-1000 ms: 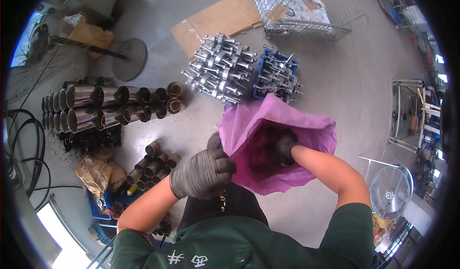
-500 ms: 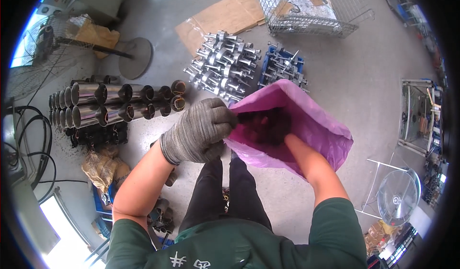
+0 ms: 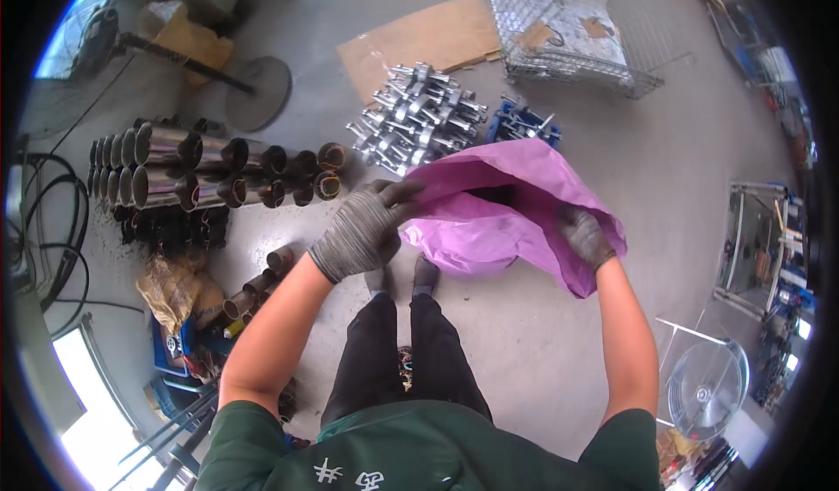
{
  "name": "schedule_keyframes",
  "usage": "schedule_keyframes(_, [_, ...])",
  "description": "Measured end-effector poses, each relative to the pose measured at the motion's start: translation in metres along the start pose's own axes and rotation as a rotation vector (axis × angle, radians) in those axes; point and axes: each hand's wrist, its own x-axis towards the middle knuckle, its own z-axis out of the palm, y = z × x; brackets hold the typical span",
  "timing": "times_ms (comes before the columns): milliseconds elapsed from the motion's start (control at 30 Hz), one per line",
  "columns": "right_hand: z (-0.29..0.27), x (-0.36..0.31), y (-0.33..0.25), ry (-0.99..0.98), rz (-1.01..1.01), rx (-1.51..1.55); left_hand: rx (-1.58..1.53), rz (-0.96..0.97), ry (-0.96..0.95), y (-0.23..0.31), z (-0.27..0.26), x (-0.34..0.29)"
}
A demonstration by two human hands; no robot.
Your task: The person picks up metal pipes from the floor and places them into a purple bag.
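A large pink-purple woven plastic bag (image 3: 476, 238) hangs in front of me with its mouth spread and a dark hollow inside. My left hand (image 3: 363, 224), in a grey knit glove, is closed on the bag's left rim. At the right side of the mouth, my right hand (image 3: 584, 236), in a similar glove, has its fingers bent against the bag's material just within the opening. The fold partly hides those fingertips. What lies deep in the bag cannot be made out.
Beyond the bag lie a pile of shiny metal parts (image 3: 415, 115), a blue crate (image 3: 516, 124), flat cardboard (image 3: 419, 37) and a wire cage (image 3: 577, 63). Stacked metal tubes (image 3: 166, 176) stand on the left, near a round fan base (image 3: 260, 93). A fan (image 3: 706, 390) is at lower right.
My right hand has come up from deep inside the bag to its right rim. The bag's mouth has widened sideways and its near side sags lower. My left hand stays on the rim.
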Motion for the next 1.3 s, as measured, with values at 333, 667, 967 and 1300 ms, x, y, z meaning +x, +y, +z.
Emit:
schedule_keyframes(333, [0.068,0.007,-0.121,-1.006,-0.247,-0.293,-0.233,-0.61,0.314,0.014,0.024,-0.196])
schedule_keyframes(667, [0.114,0.11,-0.165,-0.28,0.016,-0.904,-0.528,-1.23,0.417,0.049,0.113,-0.486])
schedule_keyframes(967, [0.133,-0.017,-0.294,0.684,-0.268,0.068,-1.168,-1.761,1.008,0.033,0.148,-0.647])
schedule_keyframes(1300, [0.757,-0.053,-0.442,-0.737,-0.905,-0.02,-1.234,-1.871,1.311,0.032,0.231,-0.774])
